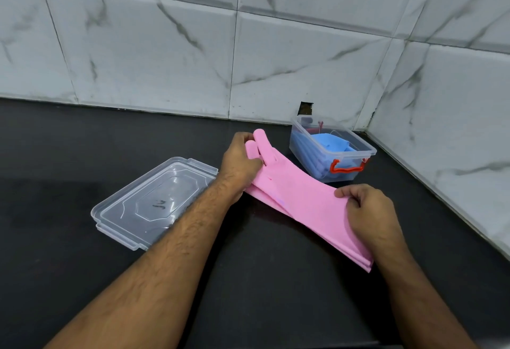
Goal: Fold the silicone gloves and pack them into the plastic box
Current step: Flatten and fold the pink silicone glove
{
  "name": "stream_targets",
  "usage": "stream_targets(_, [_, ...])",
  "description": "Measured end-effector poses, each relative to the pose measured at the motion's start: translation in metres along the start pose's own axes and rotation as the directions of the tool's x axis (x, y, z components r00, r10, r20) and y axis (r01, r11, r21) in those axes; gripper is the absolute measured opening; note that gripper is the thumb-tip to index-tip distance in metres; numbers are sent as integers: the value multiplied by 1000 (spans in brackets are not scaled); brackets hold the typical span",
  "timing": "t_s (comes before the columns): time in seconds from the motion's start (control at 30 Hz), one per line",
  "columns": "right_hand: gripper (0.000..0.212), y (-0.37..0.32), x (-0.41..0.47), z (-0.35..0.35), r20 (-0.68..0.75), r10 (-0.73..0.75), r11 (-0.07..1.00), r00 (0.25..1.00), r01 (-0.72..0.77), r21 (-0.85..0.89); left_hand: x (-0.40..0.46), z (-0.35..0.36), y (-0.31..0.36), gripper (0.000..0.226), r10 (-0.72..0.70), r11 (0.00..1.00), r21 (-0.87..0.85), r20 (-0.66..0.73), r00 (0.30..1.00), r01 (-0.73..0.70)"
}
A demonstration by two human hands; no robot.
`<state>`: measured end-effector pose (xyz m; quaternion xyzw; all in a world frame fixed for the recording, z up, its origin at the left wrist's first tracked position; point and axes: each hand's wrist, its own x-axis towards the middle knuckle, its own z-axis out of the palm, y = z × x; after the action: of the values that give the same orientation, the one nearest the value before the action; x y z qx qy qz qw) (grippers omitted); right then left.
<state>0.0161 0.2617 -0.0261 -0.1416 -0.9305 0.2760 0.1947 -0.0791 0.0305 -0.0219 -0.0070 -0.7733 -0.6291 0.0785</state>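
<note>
Your left hand (240, 159) grips the finger end of the long pink silicone gloves (296, 197) at frame centre, and your right hand (368, 212) pinches their cuff, probably keeping them taut for folding. The clear plastic box (332, 152) with red latches, right of centre, sits open beside them, ready for packing.

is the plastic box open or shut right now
Open. The plastic box has no cover on; its clear lid lies flat on the dark counter, apart from it. Blue gloves show inside.
</note>
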Motion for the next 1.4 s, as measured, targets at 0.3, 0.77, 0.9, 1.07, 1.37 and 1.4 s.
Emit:
stream_targets(0.3, [34, 1, -1, 0, 34, 31, 998, 999, -29, -56, 3, 1, 1, 52, 16, 983, 183, -3, 1000, -15])
stream_targets(0.77, [35, -11, -2, 5, 82, 93, 940, 992, -61, -336, -16, 3, 15, 35, 364, 580, 586, 435, 824, -566])
stream_targets(0.9, [27, -10, -2, 3, 60, 130, 937, 990, -103, -333, -34, 25, 8, 63, 253, 500, 450, 741, 622, -740])
stream_targets(1.07, [18, -1, -5, 2, 29, 95, 958, 995, -84, -273, -51, 40, 2, 103, 123, 504, 414, 834, 537, -758])
stream_targets(1.37, [19, 0, -7, 1, 206, 14, 880, 979, -110, 461, -51, 35, 11, 141, 1, 553, 411, 869, 494, -725])
stream_targets(1.4, [16, -2, -7, 0, 267, 48, 768, 962, -206, 606, -52, 35, 9, 146, -31, 579, 415, 871, 490, -702])
